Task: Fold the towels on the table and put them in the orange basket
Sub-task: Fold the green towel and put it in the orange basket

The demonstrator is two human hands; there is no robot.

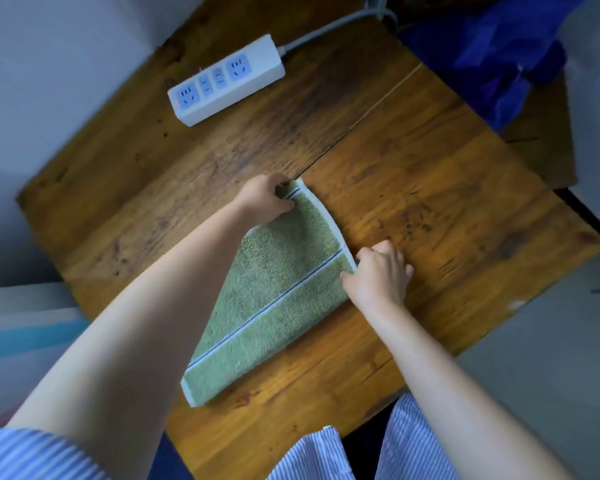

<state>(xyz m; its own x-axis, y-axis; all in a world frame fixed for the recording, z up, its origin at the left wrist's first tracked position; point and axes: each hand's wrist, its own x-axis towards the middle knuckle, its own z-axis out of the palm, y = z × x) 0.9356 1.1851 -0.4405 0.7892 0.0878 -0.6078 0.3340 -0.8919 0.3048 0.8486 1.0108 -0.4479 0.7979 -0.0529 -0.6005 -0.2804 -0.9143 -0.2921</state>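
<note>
From the head camera, a green towel point(274, 289) lies on the wooden surface point(430, 188), already doubled, its white-edged far hem between both hands. The left hand point(262, 199) pinches the far left corner; the right hand point(378, 271) pinches the near right corner of that hem. The terry looks soft, light and limp, so it should sag unless taken by its corners. A power strip point(226, 79) sits well apart. No orange basket is in view.
</note>
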